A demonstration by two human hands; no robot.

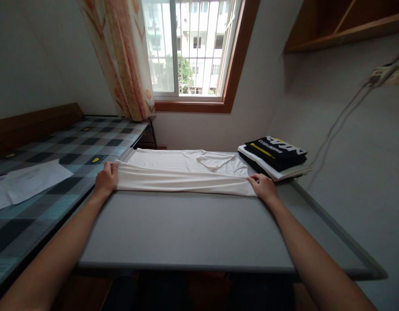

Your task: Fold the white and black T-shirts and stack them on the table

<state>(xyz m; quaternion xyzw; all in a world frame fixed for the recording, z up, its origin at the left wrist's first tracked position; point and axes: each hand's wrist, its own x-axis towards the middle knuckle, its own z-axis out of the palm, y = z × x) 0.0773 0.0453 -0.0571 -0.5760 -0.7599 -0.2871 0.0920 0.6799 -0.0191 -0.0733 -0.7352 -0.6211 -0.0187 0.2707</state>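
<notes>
A white T-shirt (183, 178) lies stretched across the far part of the grey table (186, 229), its near side folded over lengthwise. My left hand (106, 177) pinches the left end of that folded strip. At the opposite end, my right hand (262, 186) grips the other corner between thumb and fingers. Toward the right on the shirt, a sleeve lies turned in as a triangular flap. The fold between my hands is pulled fairly straight, with a few shallow creases.
Just beyond my right hand sits a stack of folded clothes (273, 155), black and white. A bed with a checked mattress (99, 142) adjoins the table on the left, papers (31, 183) lying on it. A curtain (125, 60) hangs beside the window. Cables (340, 114) run down the right wall.
</notes>
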